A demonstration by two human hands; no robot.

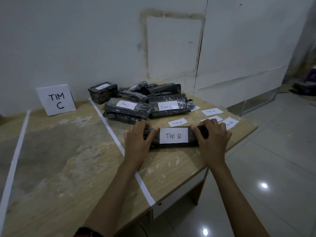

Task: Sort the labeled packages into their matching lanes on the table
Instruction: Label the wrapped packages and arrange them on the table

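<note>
Right now we grip the Tim B package (173, 136) by its two short ends. Our left hand (136, 142) curls round the left end, fingers over the far edge and thumb on the top face beside the white label. Our right hand (212, 142) clasps the right end the same way. The label faces up between the two hands. The package lies level over the wooden table (68, 159); whether it rests on the board or hangs just above it we cannot tell.

Just beyond the grip lie loose paper slips. A Tim A slip (177, 123) sits right behind the package, and a Tim B slip (230, 123) shows past the fingertips of our right hand. Farther beyond the grip is a pile of black wrapped packages (145, 93), with two Tim C packages (127, 107) at its front.

Just left of our left hand runs a white tape line (109, 127), and our left forearm crosses it nearer to us. Well to the left of the grip lies a second tape line (17, 151). A standing TIM C sign (55, 100) stands between the two lines, at the far edge.
</note>
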